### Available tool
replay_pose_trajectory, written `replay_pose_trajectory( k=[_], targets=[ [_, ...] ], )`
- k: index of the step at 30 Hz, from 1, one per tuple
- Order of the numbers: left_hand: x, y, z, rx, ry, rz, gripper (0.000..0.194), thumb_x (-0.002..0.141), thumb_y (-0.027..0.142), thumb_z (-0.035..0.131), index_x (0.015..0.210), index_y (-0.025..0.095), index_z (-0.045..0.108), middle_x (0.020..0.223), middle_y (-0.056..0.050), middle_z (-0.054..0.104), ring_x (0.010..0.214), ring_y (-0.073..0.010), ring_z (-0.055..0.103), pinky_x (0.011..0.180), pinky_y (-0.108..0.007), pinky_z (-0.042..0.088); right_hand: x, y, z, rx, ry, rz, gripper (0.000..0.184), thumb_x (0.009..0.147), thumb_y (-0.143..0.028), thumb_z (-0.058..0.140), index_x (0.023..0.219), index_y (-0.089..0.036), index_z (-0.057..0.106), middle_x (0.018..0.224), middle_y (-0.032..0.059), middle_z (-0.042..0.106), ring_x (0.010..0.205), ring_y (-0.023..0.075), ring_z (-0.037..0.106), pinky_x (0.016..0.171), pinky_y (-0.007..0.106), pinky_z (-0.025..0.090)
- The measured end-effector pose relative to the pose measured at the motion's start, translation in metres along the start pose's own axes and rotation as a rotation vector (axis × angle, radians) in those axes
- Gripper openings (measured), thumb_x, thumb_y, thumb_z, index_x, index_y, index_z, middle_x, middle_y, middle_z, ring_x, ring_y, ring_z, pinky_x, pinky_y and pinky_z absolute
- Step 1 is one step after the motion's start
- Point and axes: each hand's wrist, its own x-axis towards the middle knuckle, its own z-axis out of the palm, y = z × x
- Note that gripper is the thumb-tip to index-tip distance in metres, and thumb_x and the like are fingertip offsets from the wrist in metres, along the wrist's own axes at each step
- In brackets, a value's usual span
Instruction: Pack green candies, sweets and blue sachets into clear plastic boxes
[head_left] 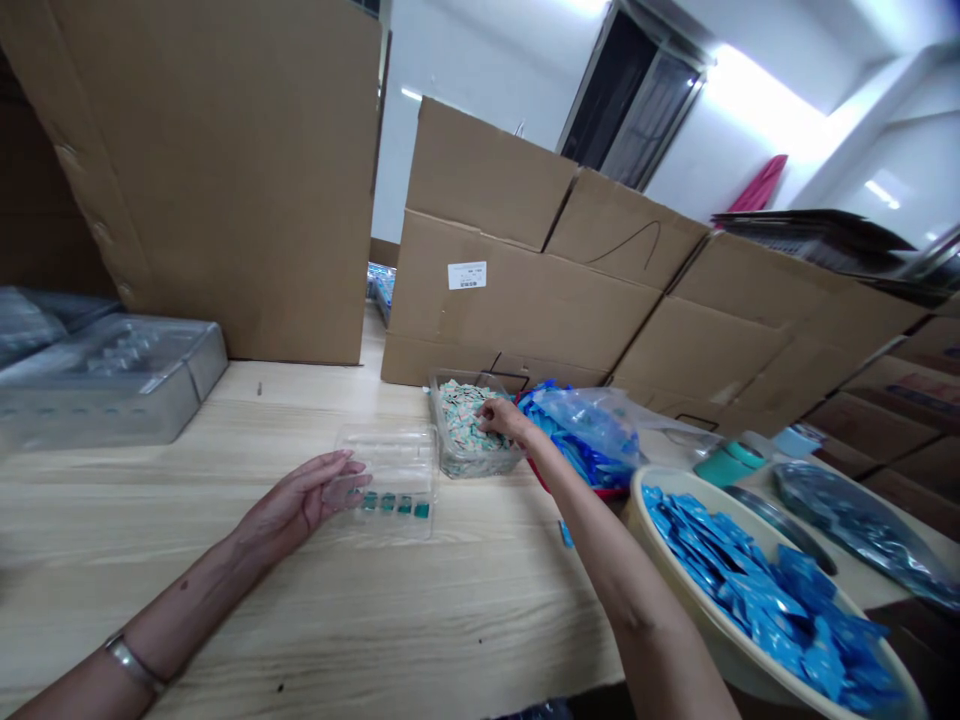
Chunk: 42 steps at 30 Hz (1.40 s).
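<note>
My left hand (pixel 319 492) grips the left edge of a clear plastic tray (pixel 397 458) on the wooden table, thumb and fingers on its rim. Several small teal pieces (pixel 405 504) sit in a row along the tray's near part. My right hand (pixel 504 418) reaches into a clear plastic bin (pixel 480 463) just behind and right of the tray. Small flat white-and-teal pieces (pixel 459 405) fill this bin. The right fingers are closed together at the pile; whatever they pinch is too small to make out.
Right of the bin, a red-rimmed basket holds blue packets (pixel 581 440) under clear film. A cream tub (pixel 675 560) of blue sachets stands nearer, at my right. Stacked clear trays (pixel 112 385) lie at the left. Cardboard sheets (pixel 517 290) wall off the table's back.
</note>
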Motion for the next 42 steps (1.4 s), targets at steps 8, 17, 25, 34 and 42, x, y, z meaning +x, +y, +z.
replay_pose_trajectory(
  k=[8,17,25,34,42],
  targets=[
    [-0.001,-0.001,-0.001,0.019,-0.003,0.003,0.022,0.077,0.014,0.067,0.099,0.016,0.063,0.099,-0.009,0.071,0.095,-0.0237,0.067,0.081,-0.035,0.057,-0.005,0.005,0.005,-0.044,0.060,-0.054,0.025,0.055,-0.012,0.074,0.078,-0.015,0.068,0.073,0.0004,0.064,0.066,0.0127,0.056,0.059,0.020,0.041],
    [-0.001,0.000,0.000,0.022,-0.008,-0.013,0.020,0.078,0.016,0.066,0.098,0.017,0.063,0.098,-0.008,0.071,0.096,-0.0225,0.067,0.082,-0.035,0.056,-0.007,0.008,0.006,0.038,0.053,-0.110,0.025,0.055,-0.012,0.073,0.079,-0.014,0.068,0.068,-0.0023,0.062,0.063,0.0104,0.054,0.058,0.018,0.041],
    [0.000,-0.001,-0.001,0.024,-0.022,0.011,0.021,0.078,0.014,0.066,0.098,0.016,0.063,0.099,-0.009,0.071,0.096,-0.0240,0.067,0.079,-0.035,0.057,-0.010,-0.004,-0.003,0.178,0.033,-0.032,0.017,0.062,-0.022,0.074,0.076,-0.014,0.068,0.062,-0.0018,0.063,0.057,0.0102,0.056,0.054,0.019,0.044],
    [-0.001,-0.001,0.000,0.022,-0.011,0.010,0.020,0.079,0.013,0.064,0.098,0.015,0.062,0.097,-0.009,0.071,0.094,-0.0234,0.068,0.081,-0.036,0.056,0.011,-0.032,0.019,0.154,0.018,0.180,0.009,0.066,-0.019,0.070,0.063,-0.013,0.064,0.050,0.0006,0.062,0.048,0.0112,0.055,0.046,0.019,0.044],
    [-0.001,-0.003,-0.001,0.009,-0.061,-0.024,0.021,0.078,0.017,0.067,0.098,0.017,0.061,0.098,-0.008,0.071,0.097,-0.0239,0.067,0.081,-0.036,0.055,0.004,-0.045,0.025,-0.153,0.146,0.196,0.011,0.064,-0.014,0.068,0.074,-0.015,0.070,0.082,0.0084,0.071,0.081,0.0205,0.064,0.071,0.024,0.045]
  ],
)
